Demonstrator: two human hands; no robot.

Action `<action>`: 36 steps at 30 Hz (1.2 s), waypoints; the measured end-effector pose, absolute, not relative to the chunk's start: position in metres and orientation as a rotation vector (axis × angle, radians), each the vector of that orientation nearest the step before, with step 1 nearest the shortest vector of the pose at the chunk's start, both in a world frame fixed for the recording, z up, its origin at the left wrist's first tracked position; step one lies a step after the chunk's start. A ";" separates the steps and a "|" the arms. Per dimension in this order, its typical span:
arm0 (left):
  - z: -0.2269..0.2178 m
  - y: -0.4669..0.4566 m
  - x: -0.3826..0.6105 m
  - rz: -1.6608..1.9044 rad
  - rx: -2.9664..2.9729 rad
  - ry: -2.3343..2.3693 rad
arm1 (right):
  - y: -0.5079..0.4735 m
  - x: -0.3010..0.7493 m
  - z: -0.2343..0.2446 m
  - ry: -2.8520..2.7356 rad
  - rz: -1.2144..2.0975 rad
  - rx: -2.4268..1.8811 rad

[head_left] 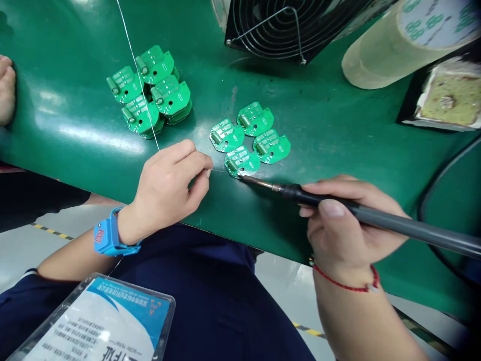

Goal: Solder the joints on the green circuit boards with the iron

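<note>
My right hand (345, 220) is closed round the dark handle of a soldering iron (319, 196). The iron's tip meets the lower edge of the nearest green circuit board (244, 163) in a connected group. Between finger and thumb, my left hand (169, 180) pinches a thin solder wire (130, 42). The wire's short free end points at that same board, close to the iron tip. From the back of the hand the wire runs up and away, passing over stacked green circuit boards (175, 100). Each board carries a small green cylindrical component.
A black fan (285, 30) with a wire guard stands at the back. Right of it are a roll of tape (376, 55) and a yellowish sponge in a holder (451, 93). A black cable (432, 185) curves at the right. Another person's hand (5, 90) rests at the far left.
</note>
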State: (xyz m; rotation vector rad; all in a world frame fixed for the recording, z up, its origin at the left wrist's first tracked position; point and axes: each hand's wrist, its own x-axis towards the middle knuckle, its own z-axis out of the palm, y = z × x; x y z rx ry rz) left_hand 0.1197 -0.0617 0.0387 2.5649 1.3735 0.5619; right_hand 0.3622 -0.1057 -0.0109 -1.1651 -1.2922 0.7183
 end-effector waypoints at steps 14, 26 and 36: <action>0.034 -0.062 0.127 0.518 2.613 1.327 | -0.106 0.365 -0.006 -1.329 0.765 -1.198; 0.025 -0.060 0.134 0.531 2.721 1.316 | -0.105 0.366 -0.005 -1.347 0.726 -1.245; 0.027 -0.061 0.137 0.479 2.795 1.336 | -0.106 0.364 -0.010 -1.329 0.680 -1.221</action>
